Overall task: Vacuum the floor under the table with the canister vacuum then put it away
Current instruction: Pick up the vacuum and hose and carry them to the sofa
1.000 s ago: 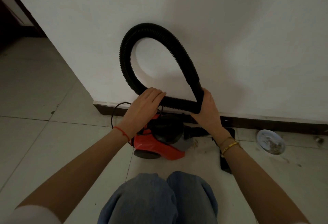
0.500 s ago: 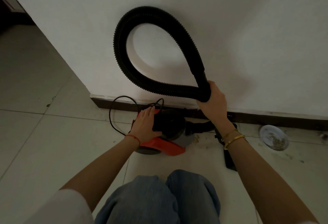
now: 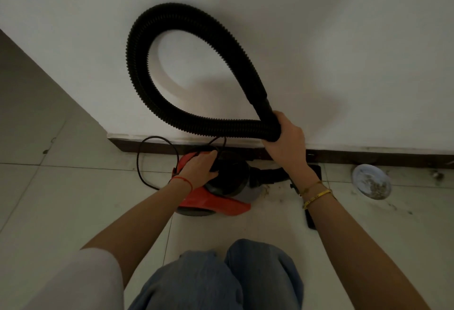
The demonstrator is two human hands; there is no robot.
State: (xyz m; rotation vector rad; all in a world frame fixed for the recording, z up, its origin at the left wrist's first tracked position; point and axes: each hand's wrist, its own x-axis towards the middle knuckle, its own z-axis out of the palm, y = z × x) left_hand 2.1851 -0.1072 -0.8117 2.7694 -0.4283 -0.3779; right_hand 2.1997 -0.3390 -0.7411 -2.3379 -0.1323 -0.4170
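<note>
A red and black canister vacuum [image 3: 211, 202] sits on the tiled floor against the dark baseboard [image 3: 368, 156]. Its black ribbed hose [image 3: 137, 63] rises in a big loop in front of the white wall. My right hand [image 3: 285, 137] grips the hose where the smooth cuff crosses the ribbed part, holding the loop together above the canister. My left hand [image 3: 197, 169] rests on the canister's black top, fingers fairly straight, thumb against the dome. The thin black power cord [image 3: 139, 162] curls on the floor left of the canister.
A black flat piece [image 3: 310, 221] lies on the floor, partly hidden behind my right forearm. A round white dish [image 3: 371, 181] with debris sits by the baseboard at right, with dirt specks around it. My knees [image 3: 221, 280] are just in front of the vacuum. Open tile lies to the left.
My left hand left the hose and dropped onto the canister's top. My right hand kept its grip and lifted the crossed hose a little higher and to the right.
</note>
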